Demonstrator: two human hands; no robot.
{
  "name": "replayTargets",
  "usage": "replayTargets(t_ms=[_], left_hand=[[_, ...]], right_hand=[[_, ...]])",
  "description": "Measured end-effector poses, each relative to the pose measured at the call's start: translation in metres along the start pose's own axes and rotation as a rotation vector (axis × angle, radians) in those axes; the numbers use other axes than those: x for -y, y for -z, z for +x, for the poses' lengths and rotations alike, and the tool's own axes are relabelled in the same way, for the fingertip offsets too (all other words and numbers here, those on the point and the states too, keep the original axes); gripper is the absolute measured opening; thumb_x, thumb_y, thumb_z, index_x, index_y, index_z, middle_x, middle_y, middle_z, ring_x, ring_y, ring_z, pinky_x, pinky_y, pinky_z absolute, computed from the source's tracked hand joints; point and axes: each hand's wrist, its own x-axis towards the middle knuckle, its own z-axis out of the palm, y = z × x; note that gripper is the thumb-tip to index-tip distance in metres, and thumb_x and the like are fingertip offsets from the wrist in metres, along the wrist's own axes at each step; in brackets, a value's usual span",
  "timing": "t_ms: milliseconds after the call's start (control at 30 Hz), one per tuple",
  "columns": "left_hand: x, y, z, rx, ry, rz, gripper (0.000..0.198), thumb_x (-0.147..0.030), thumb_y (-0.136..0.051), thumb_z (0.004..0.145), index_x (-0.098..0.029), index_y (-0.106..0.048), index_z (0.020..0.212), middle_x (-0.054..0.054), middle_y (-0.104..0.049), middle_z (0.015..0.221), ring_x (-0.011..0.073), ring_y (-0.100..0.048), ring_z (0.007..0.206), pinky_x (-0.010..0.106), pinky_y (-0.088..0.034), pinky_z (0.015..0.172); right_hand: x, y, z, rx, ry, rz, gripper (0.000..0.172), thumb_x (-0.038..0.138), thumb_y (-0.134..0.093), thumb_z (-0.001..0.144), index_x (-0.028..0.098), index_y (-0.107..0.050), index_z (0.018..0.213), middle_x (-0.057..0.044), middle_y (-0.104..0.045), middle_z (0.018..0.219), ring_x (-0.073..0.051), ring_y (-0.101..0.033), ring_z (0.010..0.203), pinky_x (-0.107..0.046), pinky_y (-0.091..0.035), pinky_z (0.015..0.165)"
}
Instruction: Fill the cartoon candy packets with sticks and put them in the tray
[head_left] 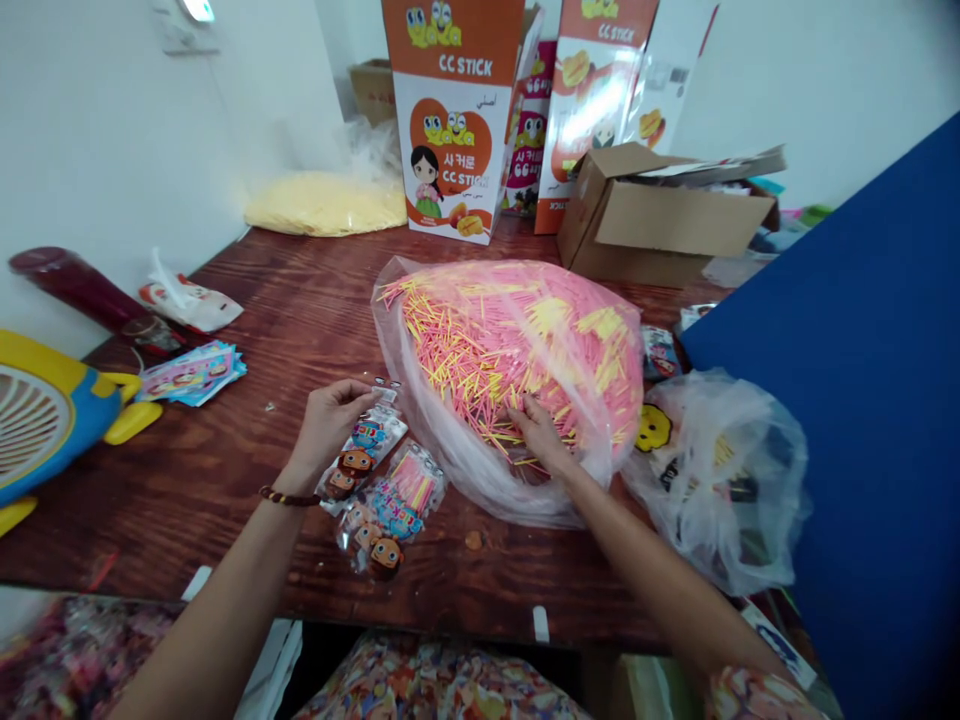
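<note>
Sticks (487, 340) are heaped in a clear bag (465, 470) at frame centre, the right hand (536, 432) laid among them, its grip not discernible. A printed pouch (366, 442), long axis slanting lower left, is pinched by the left hand (326, 422) just left of the bag.

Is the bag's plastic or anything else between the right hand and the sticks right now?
Nothing visible is. The right hand reaches in through the open mouth of the clear bag, and its fingers lie directly on the pink and yellow sticks. The film drapes over the pile farther back, not over the hand.
</note>
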Motion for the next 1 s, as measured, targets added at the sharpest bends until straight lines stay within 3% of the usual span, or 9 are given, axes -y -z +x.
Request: replayTargets(t_ms=[367,500,633,833,1000], left_hand=[[-0.027,-0.044,-0.020,0.331,-0.108,-0.022,0.026,-0.040,-0.069,0.076,-0.015,-0.071,0.069,0.000,-0.062,0.060,0.0120,-0.051,0.058,0.023,-0.040,0.056],[-0.030,-0.058,-0.033,0.403,-0.186,0.015,0.028,-0.038,-0.064,0.084,-0.016,-0.066,0.066,-0.001,-0.058,0.061,0.0112,-0.048,0.058,0.023,-0.038,0.057],[-0.034,-0.064,-0.042,0.451,-0.258,0.060,0.032,-0.036,-0.059,0.089,-0.017,-0.059,0.064,-0.001,-0.055,0.063,0.0114,-0.047,0.062,0.023,-0.036,0.060],[-0.039,-0.070,-0.046,0.545,-0.266,0.045,0.033,-0.037,-0.054,0.093,-0.017,-0.057,0.068,-0.001,-0.055,0.066,0.0121,-0.048,0.064,0.023,-0.037,0.061],[-0.040,-0.074,-0.049,0.544,-0.250,0.016,0.034,-0.040,-0.054,0.093,-0.017,-0.057,0.069,0.000,-0.056,0.067,0.0125,-0.049,0.065,0.024,-0.038,0.062]], right_hand=[[0.012,0.003,-0.011,-0.069,0.017,0.033,0.020,0.040,-0.052,0.087,0.024,-0.052,0.098,-0.003,-0.070,0.090,-0.022,-0.067,0.086,-0.037,-0.054,0.077],[0.018,0.000,-0.016,-0.046,0.004,-0.060,0.016,0.040,-0.053,0.087,0.025,-0.052,0.091,-0.005,-0.071,0.089,-0.024,-0.067,0.085,-0.041,-0.053,0.082],[0.058,-0.007,-0.023,-0.148,0.096,0.168,0.020,0.046,-0.050,0.091,0.025,-0.051,0.090,-0.004,-0.069,0.089,-0.022,-0.067,0.089,-0.041,-0.053,0.086],[0.148,-0.029,-0.039,-0.125,0.289,0.614,0.012,0.039,-0.053,0.092,0.027,-0.050,0.093,0.002,-0.059,0.082,-0.019,-0.070,0.089,-0.042,-0.050,0.099],[0.158,-0.049,-0.044,-0.099,0.286,0.639,0.015,0.042,-0.052,0.093,0.027,-0.050,0.094,0.002,-0.059,0.081,-0.019,-0.071,0.088,-0.043,-0.050,0.100]])
